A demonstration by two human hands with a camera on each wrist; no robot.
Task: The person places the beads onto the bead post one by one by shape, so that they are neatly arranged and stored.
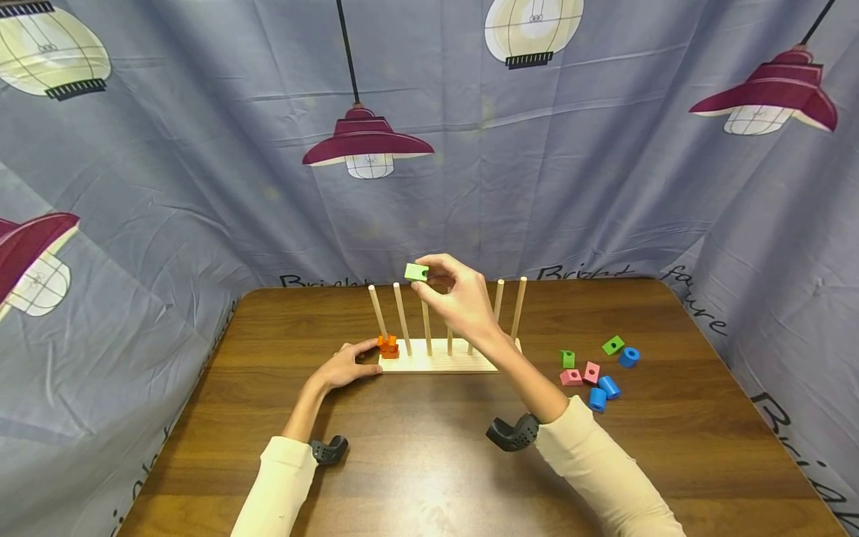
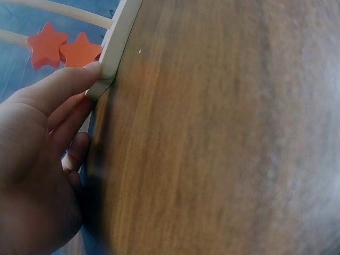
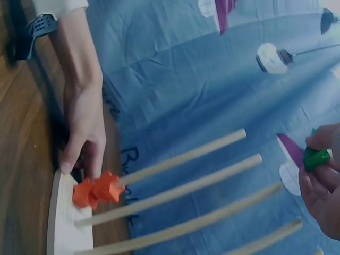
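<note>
A pale wooden peg board (image 1: 439,363) with several upright pegs stands toward the back of the table. My left hand (image 1: 341,368) grips its left end, thumb at the front corner, as the left wrist view also shows. Two orange star-shaped beads (image 1: 388,347) are stacked at the bottom of the leftmost peg, close to those fingers. Above the board, my right hand (image 1: 461,300) pinches a green block (image 1: 416,272) between thumb and fingers. The block is held near the height of the peg tops, apart from them. Part of the pegs is hidden behind the right hand and forearm.
On the table's right side lie loose pieces: two green blocks (image 1: 613,345), two pink blocks (image 1: 591,372) and three blue cylinders (image 1: 629,357), some with visible holes. The brown wooden table (image 1: 416,447) ends at a printed grey-blue curtain (image 1: 456,209) behind it.
</note>
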